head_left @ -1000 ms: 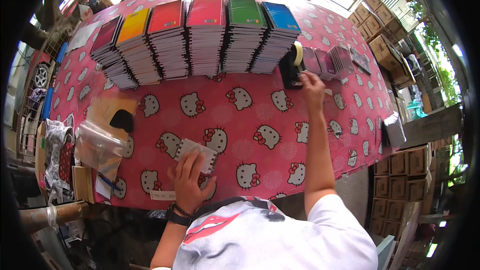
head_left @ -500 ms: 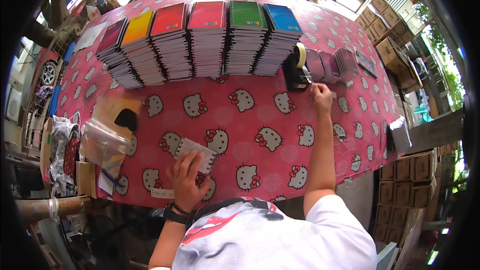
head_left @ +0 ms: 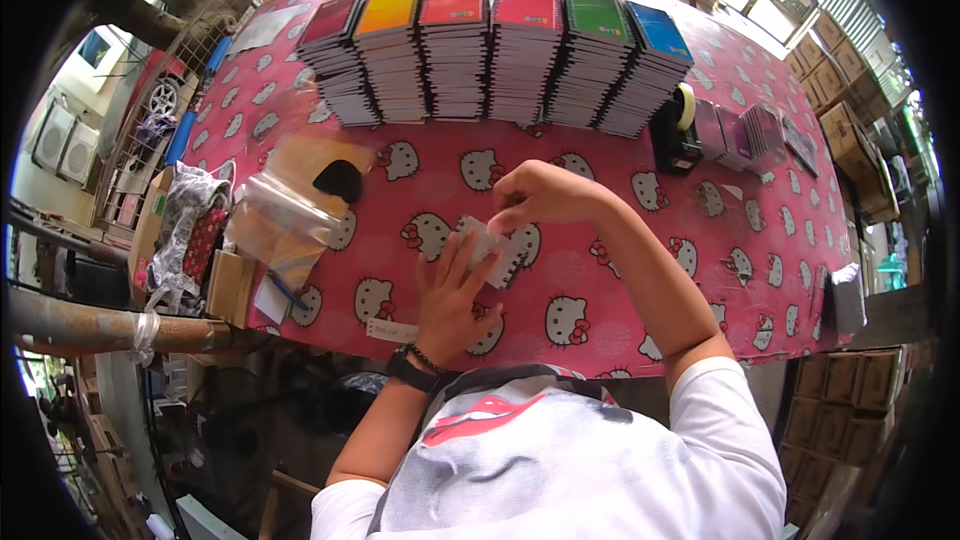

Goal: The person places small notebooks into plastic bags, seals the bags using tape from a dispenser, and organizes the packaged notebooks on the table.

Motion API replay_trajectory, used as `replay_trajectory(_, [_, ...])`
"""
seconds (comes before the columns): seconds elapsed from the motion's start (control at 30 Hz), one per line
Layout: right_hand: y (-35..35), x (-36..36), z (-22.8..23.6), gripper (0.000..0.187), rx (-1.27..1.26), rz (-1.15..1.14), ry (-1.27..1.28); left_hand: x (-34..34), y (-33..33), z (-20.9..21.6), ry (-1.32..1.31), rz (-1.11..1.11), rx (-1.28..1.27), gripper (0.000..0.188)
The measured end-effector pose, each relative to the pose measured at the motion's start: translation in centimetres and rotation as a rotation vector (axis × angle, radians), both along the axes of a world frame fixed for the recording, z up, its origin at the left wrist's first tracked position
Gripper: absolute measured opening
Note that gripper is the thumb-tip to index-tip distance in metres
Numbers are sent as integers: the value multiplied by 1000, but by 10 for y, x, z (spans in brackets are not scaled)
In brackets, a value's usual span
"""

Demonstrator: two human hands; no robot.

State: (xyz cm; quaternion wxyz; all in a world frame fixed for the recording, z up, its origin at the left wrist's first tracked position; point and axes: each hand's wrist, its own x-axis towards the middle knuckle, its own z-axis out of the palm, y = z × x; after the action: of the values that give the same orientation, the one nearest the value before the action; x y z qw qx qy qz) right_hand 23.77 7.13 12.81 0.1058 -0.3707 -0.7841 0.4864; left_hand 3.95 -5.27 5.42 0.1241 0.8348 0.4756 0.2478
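A small spiral notebook (head_left: 497,258) with a pale cover and dark wire binding lies on the table in front of me. My left hand (head_left: 452,292) rests over its left part, fingers stretched out and pressing it down. At the notebook's upper edge is my right hand (head_left: 535,194), closed in a pinch with the fingertips down by the cover. Whatever the pinch holds is too small to make out. The black tape dispenser (head_left: 676,145) stands farther right, with a yellowish tape roll (head_left: 686,106) in it.
Tall stacks of spiral notebooks (head_left: 455,50) in several colours line the far side. Small purple notebooks (head_left: 738,137) sit beside the dispenser. At left lie clear plastic sleeves (head_left: 282,210), a black oval piece (head_left: 338,181) and a blue pen (head_left: 287,290). A paper strip (head_left: 392,329) is near my left wrist.
My right hand has come from the tape dispenser, leftward and nearer, to the small notebook. My left hand stays on the notebook. The whole view has shifted, so the table appears farther right.
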Motion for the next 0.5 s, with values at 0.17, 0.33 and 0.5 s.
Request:
replay_trajectory(0.17, [13,-23,-11,57,139,-35,-488,-1,6,7,8,-22,2,77])
replay_trajectory(0.33, [9,-29,-19,50,142,-18,-416,5,29,26,184,-78,39,79])
replay_trajectory(0.5, [19,-16,-13,38,203,63,-333,3,37,31,274,-125,-44,81])
